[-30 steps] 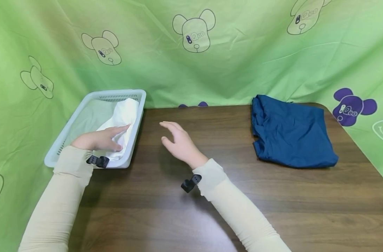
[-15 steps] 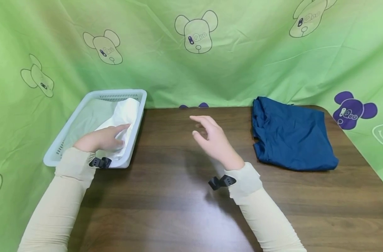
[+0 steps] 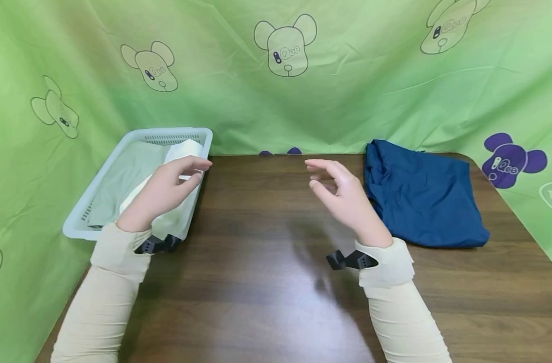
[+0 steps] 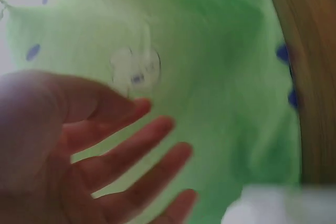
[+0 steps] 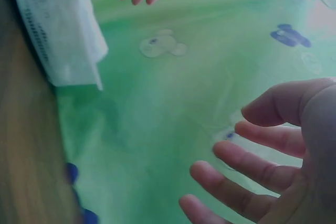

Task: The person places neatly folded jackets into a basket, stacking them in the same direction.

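In the head view my left hand (image 3: 164,189) hovers over the right part of a pale blue plastic basket (image 3: 78,222), fingers loosely bent and holding nothing. Beneath it in the basket lie a pale green cloth (image 3: 130,166) and a white cloth (image 3: 187,147), the white one partly hidden by the hand. My right hand (image 3: 346,199) is raised above the table, its fingers relaxed around nothing. Just to its right, a folded dark blue cloth (image 3: 425,196) lies on the table. Both wrist views show spread fingers with bare air between them.
The brown wooden table (image 3: 257,302) stretches between basket and blue cloth. A green curtain (image 3: 230,91) printed with bear heads hangs behind and along the sides. The basket stands close to the curtain at the left.
My left hand has lifted out of the basket, leaving the white cloth inside. My right hand has moved right, from near the basket toward the blue cloth.
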{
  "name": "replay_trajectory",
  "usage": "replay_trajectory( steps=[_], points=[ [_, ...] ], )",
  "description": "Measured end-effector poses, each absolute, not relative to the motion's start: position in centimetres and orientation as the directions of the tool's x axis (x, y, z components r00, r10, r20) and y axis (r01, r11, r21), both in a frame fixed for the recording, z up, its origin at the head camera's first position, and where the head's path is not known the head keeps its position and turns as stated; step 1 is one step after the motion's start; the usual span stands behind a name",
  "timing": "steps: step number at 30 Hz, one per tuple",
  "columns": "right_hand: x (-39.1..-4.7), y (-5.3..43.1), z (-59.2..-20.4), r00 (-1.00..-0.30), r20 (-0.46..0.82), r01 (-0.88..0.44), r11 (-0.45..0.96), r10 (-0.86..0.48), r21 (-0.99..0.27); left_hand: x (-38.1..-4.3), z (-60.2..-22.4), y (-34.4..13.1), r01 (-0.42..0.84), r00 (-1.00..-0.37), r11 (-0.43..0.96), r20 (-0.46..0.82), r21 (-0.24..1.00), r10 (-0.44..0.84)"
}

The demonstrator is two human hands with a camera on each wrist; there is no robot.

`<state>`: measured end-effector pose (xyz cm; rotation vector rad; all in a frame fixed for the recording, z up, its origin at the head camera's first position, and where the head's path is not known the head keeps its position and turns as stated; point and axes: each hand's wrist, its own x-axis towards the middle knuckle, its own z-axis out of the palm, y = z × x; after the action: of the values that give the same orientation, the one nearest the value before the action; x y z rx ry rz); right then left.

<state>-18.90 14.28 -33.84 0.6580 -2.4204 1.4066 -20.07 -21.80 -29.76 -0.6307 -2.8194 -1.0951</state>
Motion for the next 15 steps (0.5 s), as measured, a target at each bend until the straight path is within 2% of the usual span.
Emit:
replay_trajectory(
  steps=[6,10,15],
  points=[
    [-17.7,15.9,-32.2,-0.853,0.478,-0.506,0.560,-0.210,-0.656,-19.5,-31.5,-18.0,0.433,-0.901,0.490,0.375,0.757,0.216],
    [-17.3,17.1,-31.7,-0.871,0.461,-0.457,0.623,-0.168,-0.635,-19.6,-32.7,-15.4,0.482,-0.873,0.332,0.476,0.811,0.105],
    [-17.5,19.1,-31.6,-0.900,0.412,-0.389,0.682,-0.139,-0.620,-20.2,-34.2,-12.2,0.507,-0.860,0.165,0.509,0.846,0.030]
  ],
)
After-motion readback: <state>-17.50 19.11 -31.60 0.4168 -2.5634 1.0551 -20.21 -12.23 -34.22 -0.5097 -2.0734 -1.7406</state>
